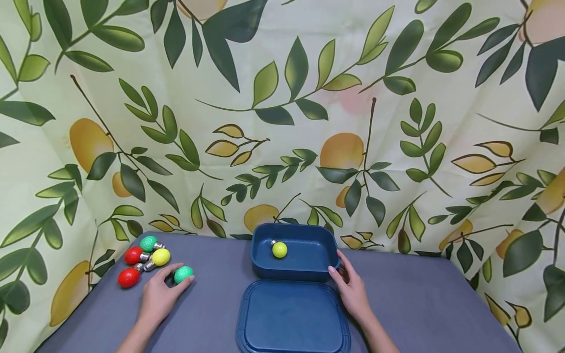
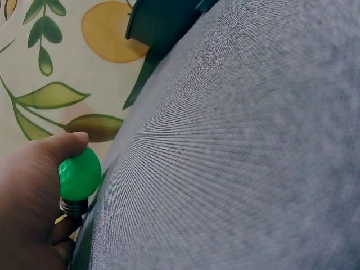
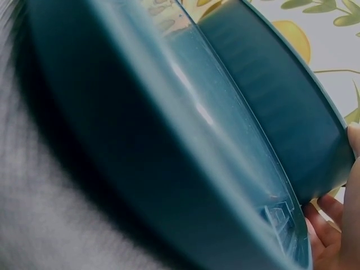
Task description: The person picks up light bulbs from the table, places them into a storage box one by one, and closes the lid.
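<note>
My left hand (image 1: 160, 293) pinches a green light bulb (image 1: 183, 274) between thumb and fingers, just above or on the cloth; in the left wrist view its metal screw base points down. Beside it, at the table's left, lie two red bulbs (image 1: 129, 277), a yellow bulb (image 1: 161, 257) and another green bulb (image 1: 148, 243). With my right hand (image 1: 350, 287) I hold the right end of a blue rectangular box (image 1: 293, 274), thumb on the near side and fingers round the corner. One yellow-green bulb (image 1: 279, 250) lies inside the box, toward its left.
A blue lid (image 1: 295, 316) lies flat in front of the box, close to its near wall. Grey cloth (image 1: 207, 314) covers the table. Behind and at both sides hangs a leaf-and-fruit printed curtain (image 1: 282, 147), near the box's back edge.
</note>
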Available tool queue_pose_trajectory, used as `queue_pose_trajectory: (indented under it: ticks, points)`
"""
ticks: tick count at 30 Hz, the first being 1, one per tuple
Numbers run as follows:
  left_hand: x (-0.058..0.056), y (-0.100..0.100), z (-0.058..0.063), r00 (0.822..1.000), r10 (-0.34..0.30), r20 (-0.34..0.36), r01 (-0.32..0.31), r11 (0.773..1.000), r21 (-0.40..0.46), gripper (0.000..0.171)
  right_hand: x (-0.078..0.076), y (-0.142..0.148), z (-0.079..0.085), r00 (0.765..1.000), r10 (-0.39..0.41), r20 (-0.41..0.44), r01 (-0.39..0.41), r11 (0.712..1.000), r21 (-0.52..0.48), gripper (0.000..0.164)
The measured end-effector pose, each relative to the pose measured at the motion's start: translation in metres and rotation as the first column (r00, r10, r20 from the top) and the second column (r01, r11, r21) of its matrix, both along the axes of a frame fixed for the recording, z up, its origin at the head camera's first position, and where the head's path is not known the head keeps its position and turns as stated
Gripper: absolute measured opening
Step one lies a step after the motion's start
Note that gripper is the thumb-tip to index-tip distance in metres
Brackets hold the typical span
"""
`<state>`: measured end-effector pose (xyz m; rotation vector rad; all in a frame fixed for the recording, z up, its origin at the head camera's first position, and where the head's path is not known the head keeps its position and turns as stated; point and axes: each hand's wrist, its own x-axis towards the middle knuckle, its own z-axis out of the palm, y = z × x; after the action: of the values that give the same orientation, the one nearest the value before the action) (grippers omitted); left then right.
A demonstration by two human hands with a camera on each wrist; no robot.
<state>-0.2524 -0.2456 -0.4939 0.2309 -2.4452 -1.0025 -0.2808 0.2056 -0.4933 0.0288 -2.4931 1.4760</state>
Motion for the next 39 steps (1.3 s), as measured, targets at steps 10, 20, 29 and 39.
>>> queue_pose_trajectory:
  ticks: [10,20,29,39]
  points:
    - [0.003,0.024,0.029,0.987,-0.127,0.097,0.092,0.949,0.300,0.054,0.004,0.000,0.002,1.000,0.020,0.006,-0.020,1.000,-0.005,0.059]
    - [-0.017,0.091,0.059,0.958,-0.283,-0.049,0.285,0.914,0.288,0.050,0.001,0.004,-0.002,1.000,0.019,-0.013,-0.019,1.000,0.023,0.060]
    - [-0.045,0.142,0.069,0.926,-0.369,-0.076,0.377,0.905,0.196,0.045,0.000,0.005,-0.001,1.000,0.009,-0.026,-0.009,1.000,0.011,0.059]
    - [-0.069,0.160,0.063,0.913,-0.408,0.026,0.408,0.913,0.003,0.046,0.000,0.003,-0.002,1.000,0.013,-0.021,-0.013,1.000,-0.007,0.060]
